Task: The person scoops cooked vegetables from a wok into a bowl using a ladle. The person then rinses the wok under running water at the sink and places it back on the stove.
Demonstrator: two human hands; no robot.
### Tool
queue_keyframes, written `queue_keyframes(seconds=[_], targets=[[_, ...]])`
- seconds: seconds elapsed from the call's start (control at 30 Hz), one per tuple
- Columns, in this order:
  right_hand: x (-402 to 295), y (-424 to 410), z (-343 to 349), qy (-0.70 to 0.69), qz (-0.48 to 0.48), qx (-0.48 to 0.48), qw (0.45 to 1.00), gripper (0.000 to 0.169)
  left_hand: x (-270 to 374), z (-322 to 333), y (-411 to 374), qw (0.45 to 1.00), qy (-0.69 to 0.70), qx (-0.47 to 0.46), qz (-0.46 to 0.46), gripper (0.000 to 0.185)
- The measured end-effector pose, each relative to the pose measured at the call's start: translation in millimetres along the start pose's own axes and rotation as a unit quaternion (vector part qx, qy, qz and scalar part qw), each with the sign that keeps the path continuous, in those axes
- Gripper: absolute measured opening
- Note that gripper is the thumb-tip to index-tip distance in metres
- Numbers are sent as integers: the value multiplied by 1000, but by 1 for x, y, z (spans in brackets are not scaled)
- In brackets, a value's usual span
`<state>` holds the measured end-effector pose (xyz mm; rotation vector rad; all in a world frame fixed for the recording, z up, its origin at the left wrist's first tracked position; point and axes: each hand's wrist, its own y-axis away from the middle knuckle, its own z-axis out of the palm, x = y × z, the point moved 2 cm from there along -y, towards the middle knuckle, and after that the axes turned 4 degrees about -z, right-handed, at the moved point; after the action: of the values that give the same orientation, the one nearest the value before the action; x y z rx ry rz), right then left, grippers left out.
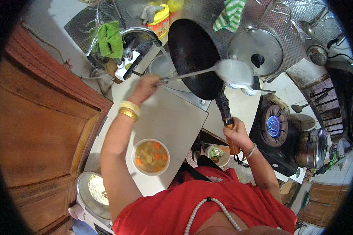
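My left hand (145,88) grips the thin handle of a metal wok spatula (235,73), whose broad blade is at the right, in front of the wok's rim. By its wooden handle, my right hand (238,135) holds a black wok (191,53), tilted up on its side over the sink area. Water runs from the curved faucet (141,30) beside the wok's left edge. Below it, a round metal basin (159,66) is partly hidden by the wok. A white bowl of soup with carrot pieces (151,157) stands on the counter below my left hand.
A gas burner (273,126) burns with a blue flame at the right, near a lidded metal pot (310,148). A glass lid (255,53) leans at the back. Left are a wooden door (44,117), a metal bowl (89,202) and a pink mug (76,212).
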<state>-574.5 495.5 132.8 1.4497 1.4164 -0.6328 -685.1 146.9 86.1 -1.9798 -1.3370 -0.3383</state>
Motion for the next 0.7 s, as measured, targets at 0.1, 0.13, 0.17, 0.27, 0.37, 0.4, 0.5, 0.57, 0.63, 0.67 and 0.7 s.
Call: queue_keyframes(seconds=[0.1, 0.13, 0.17, 0.27, 0.37, 0.4, 0.5, 0.57, 0.63, 0.67, 0.7], targets=[[8, -8, -1, 30, -2, 3, 1000, 21, -43, -29, -9, 995, -87, 40, 37, 16], [6, -9, -1, 29, -4, 8, 1000, 21, -49, -37, -12, 998, -57, 33, 2, 16], [5, -10, 0, 28, -5, 13, 1000, 21, -61, -40, -15, 997, -62, 34, -17, 17], [12, -10, 4, 61, -17, 17, 998, 21, -79, -52, -18, 993, -33, 106, -24, 13], [22, -12, 7, 96, -31, 29, 995, 24, -106, -52, -18, 989, -65, 129, -21, 16], [18, -13, 9, 103, -31, 31, 994, 24, -112, -50, -18, 988, -71, 130, -36, 20], [19, -14, 14, 77, -15, 26, 997, 25, -136, -43, -20, 984, -67, 129, -104, 22], [21, -17, 13, 77, -9, 22, 997, 26, -161, -43, -19, 981, -40, 167, -90, 20], [25, -19, 11, 104, -3, 24, 994, 28, -151, -46, -25, 981, -51, 151, -112, 16], [21, -17, 10, 98, 11, 23, 995, 28, -153, -41, -25, 980, -45, 160, -111, 14], [13, -16, 10, 91, 21, 19, 995, 29, -150, -44, -26, 978, -43, 171, -111, 12]])
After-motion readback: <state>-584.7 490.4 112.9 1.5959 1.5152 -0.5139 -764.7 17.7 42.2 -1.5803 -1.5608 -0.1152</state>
